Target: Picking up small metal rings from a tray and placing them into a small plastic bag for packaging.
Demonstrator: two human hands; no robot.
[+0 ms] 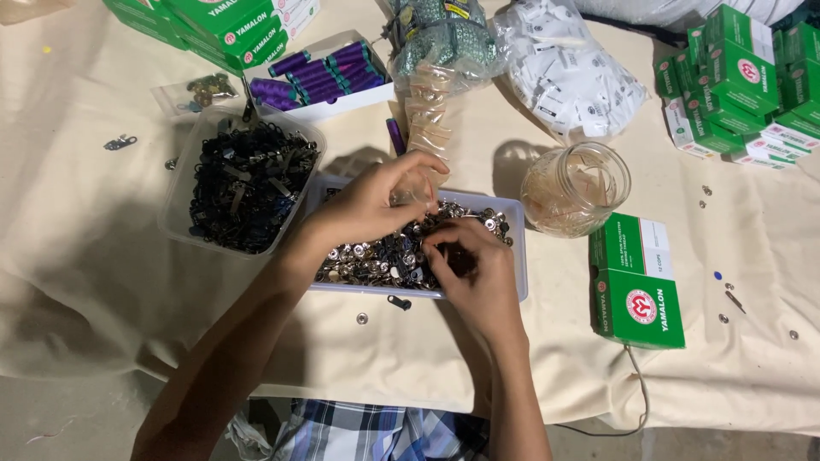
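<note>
While both hands worked the tray of metal snaps, left hand pinched something small, right hand curled loosely over the pile. Sorting step, apparently; next pick needs a fine fingertip grip. Glass jar sat just right of them.

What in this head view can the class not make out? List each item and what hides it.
- Right hand: what its fingers pinch, curled over the tray.
- Left hand: whether it grips anything, too small.
- Green boxes: cut off by the top edge.
- Jar: contents blurred behind glass.
</note>
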